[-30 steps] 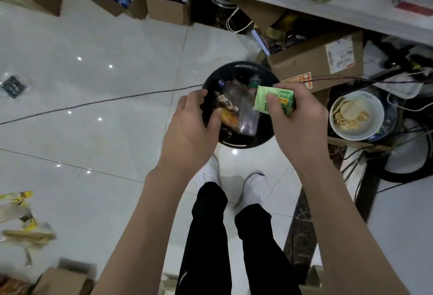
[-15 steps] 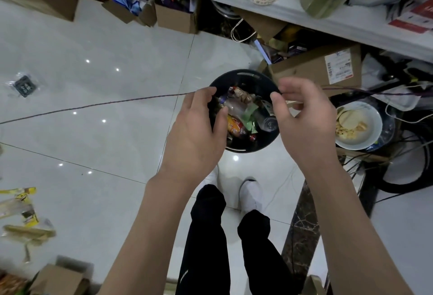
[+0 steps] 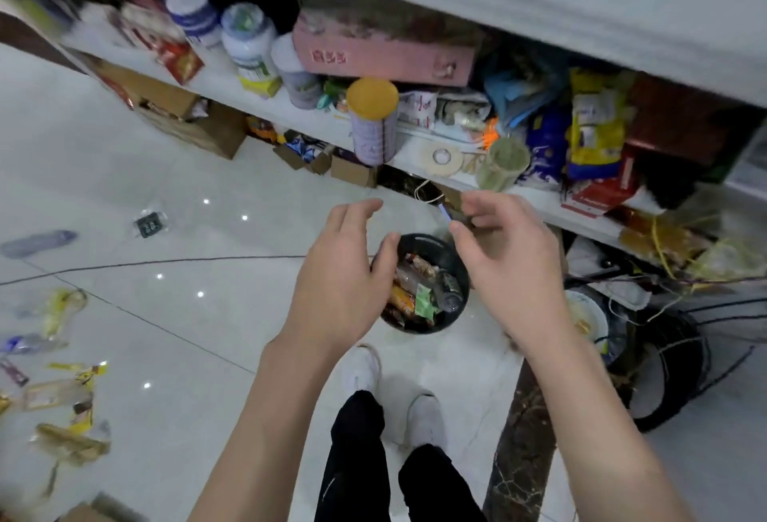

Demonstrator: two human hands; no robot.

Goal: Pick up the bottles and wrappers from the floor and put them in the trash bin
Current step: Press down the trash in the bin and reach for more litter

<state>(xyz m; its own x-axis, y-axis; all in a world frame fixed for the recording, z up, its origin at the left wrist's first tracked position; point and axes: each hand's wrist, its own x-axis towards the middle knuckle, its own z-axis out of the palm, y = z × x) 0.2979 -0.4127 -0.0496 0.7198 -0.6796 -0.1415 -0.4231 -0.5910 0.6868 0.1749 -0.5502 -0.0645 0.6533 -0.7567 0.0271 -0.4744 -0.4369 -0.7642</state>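
Note:
A small black trash bin (image 3: 452, 251) stands on the white floor in front of my feet, filled with wrappers and a clear bottle; a green wrapper (image 3: 424, 300) lies on top inside. My left hand (image 3: 344, 272) hovers over the bin's left rim, fingers apart and empty. My right hand (image 3: 510, 260) hovers over its right rim, fingers loosely spread, holding nothing. Several yellow wrappers (image 3: 66, 409) lie scattered on the floor at the far left. A clear bottle (image 3: 37, 242) lies on the floor further back left, and a small dark packet (image 3: 149, 224) beside it.
A cluttered white shelf (image 3: 315, 119) with jars, cans and bags runs across the back. Cardboard boxes (image 3: 195, 123) sit under it. A bowl (image 3: 585, 318) and tangled black cables (image 3: 680, 347) lie right of the bin. A dark cord (image 3: 166, 262) crosses the floor.
My right hand let go of the green wrapper, which now lies in the bin. Both hands rose and spread. The view tilted up, showing more shelf and floor litter.

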